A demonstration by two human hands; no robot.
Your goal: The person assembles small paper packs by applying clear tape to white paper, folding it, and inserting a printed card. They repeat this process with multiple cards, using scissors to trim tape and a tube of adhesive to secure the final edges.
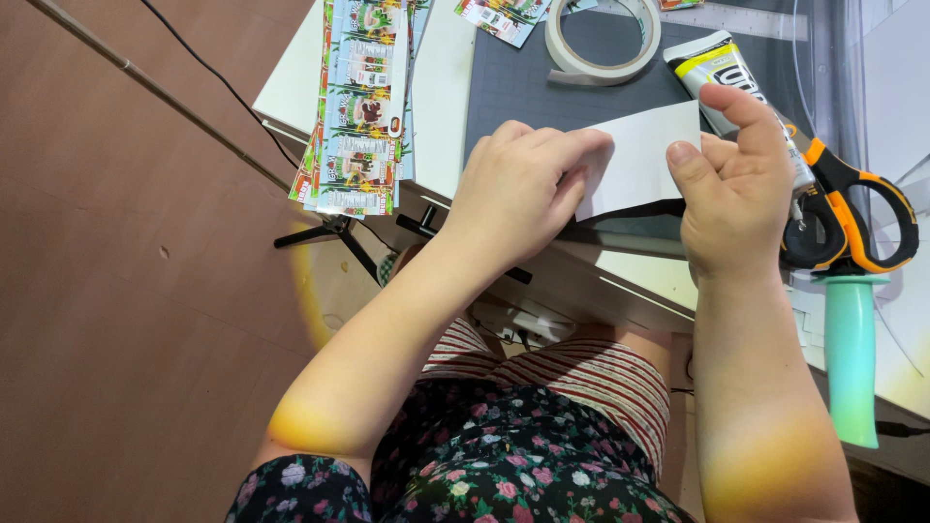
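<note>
Both hands, left hand [523,184] and right hand [736,184], pinch a flat, smooth white card [639,160] with closed fingers above the tabletop [441,87].

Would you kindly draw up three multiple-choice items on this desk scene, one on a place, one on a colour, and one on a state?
1. Where does the roll of white tape lie?
A. On the dark cutting mat
B. On the floor
C. On the person's lap

2. What colour are the scissor handles?
A. Red and white
B. Orange and black
C. All green

3. How is the white paper card held?
A. By the left hand only
B. By both hands, the right hand too
C. Lying untouched

Answers: 1 A, the tape rests on the mat; 2 B, orange loops with black lining; 3 B, fingers of each hand grip an end.
</note>
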